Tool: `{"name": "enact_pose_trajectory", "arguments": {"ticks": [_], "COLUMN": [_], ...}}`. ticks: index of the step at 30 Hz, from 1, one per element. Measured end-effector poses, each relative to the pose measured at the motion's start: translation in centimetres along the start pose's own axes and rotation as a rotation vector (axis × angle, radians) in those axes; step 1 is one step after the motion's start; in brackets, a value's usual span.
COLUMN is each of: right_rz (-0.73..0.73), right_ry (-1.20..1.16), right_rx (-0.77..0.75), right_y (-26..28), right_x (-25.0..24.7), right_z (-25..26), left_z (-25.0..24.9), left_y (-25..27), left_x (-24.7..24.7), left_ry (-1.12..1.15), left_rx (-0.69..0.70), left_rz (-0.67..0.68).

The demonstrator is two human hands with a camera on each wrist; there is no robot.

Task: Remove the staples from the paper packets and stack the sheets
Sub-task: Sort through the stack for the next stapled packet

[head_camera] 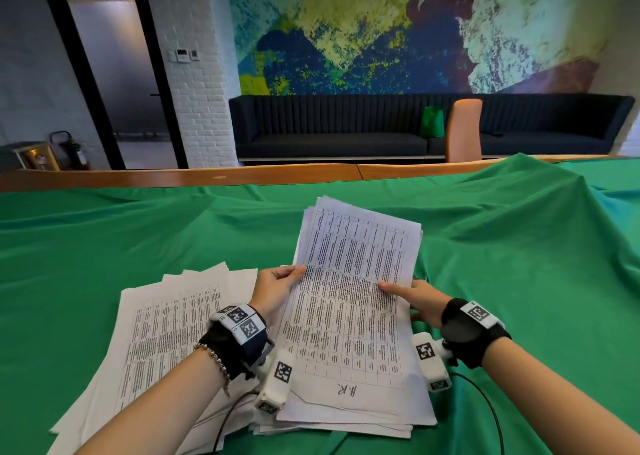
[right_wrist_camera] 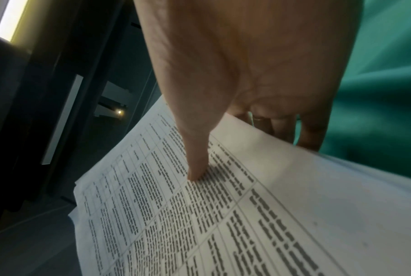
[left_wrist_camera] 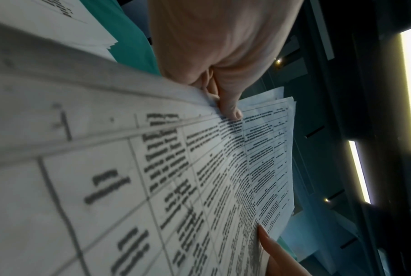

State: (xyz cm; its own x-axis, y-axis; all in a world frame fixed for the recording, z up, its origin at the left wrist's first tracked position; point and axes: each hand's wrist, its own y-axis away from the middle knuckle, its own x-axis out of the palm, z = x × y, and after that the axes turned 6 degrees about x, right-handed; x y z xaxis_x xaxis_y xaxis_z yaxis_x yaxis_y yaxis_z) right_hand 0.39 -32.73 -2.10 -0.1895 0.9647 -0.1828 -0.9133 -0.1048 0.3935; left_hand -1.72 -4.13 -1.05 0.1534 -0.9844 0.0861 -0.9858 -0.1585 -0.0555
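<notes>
A green cloth (head_camera: 138, 233) covers the table (head_camera: 180, 174) across the whole near field, rumpled into a ridge toward 2 o'clock. Beyond it, at 12 o'clock, a long dark sofa (head_camera: 329, 129) stands under a painted mural (head_camera: 398, 28).

On the cloth at 7 o'clock lies a fanned pile of loose printed sheets (head_camera: 162, 333). Just beside it at 6 o'clock sits a squarer stack of sheets (head_camera: 346, 416), overlapping the pile's right edge.

Above that stack a paper packet (head_camera: 353, 281) printed with a table is held tilted, its far end raised toward 12 o'clock, its near end down on the stack.

The left hand (head_camera: 273, 290) grips the packet's left edge at 9 o'clock, thumb (left_wrist_camera: 230, 106) on top, fingers curled beneath. The right hand (head_camera: 420, 300) holds the right edge at 3 o'clock: its thumb (right_wrist_camera: 197, 158) lies stretched across the printed face, and its fingers (right_wrist_camera: 310, 130) pass under the sheets, pinching them.

No staple can be made out.
</notes>
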Motion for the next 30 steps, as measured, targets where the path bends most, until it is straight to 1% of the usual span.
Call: {"name": "enact_pose_trajectory", "arguments": {"ticks": [4,7,11,14,17,19,20,23,24,25,27,28,30], "right_rz": [0.022,0.051,0.142,0.166,0.165,0.14,0.124,0.073,0.048,0.022,-0.02,-0.035,-0.057], "right_ry": [-0.068,-0.11,-0.251,-0.235,-0.22,-0.166,-0.132,-0.033,0.005,0.042,0.09,0.101,0.092], "right_rx": [0.003,0.003,0.016,0.019,0.057,0.08,0.093,0.155,0.167,0.176,0.192,0.195,0.199], "right_y": [0.6,0.7,0.8,0.8,0.8,0.6,0.5,0.1,0.1,0.0,-0.2,-0.2,-0.1], "right_x": [0.4,0.5,0.8,0.8,0.8,0.8,0.8,0.5,0.4,0.2,-0.1,-0.2,-0.6], "right_z": [0.1,0.2,0.5,0.6,0.5,0.2,0.1,-0.6,-0.8,-1.2,-1.9,-2.2,-2.6], "left_z": [-0.1,-0.2,-0.6,-0.5,-0.6,-0.7,-0.8,-0.6,-0.7,-0.7,-0.3,0.0,0.6], "left_y": [-0.1,0.0,0.5,0.5,0.6,0.7,0.8,1.4,1.8,2.1,2.3,2.1,1.6], "left_x": [-0.1,0.0,0.4,0.4,0.6,0.7,0.7,0.7,0.8,0.8,0.7,0.5,-0.2], "left_ry": [0.032,0.07,0.113,0.136,0.145,0.081,0.03,-0.162,-0.238,-0.313,-0.416,-0.442,-0.513], "left_rx": [0.031,0.043,0.061,0.048,-0.022,-0.081,-0.113,-0.261,-0.308,-0.347,-0.378,-0.384,-0.387], "left_rz": [-0.073,-0.101,-0.073,-0.052,-0.01,0.055,0.117,0.383,0.445,0.477,0.485,0.46,0.363]}}
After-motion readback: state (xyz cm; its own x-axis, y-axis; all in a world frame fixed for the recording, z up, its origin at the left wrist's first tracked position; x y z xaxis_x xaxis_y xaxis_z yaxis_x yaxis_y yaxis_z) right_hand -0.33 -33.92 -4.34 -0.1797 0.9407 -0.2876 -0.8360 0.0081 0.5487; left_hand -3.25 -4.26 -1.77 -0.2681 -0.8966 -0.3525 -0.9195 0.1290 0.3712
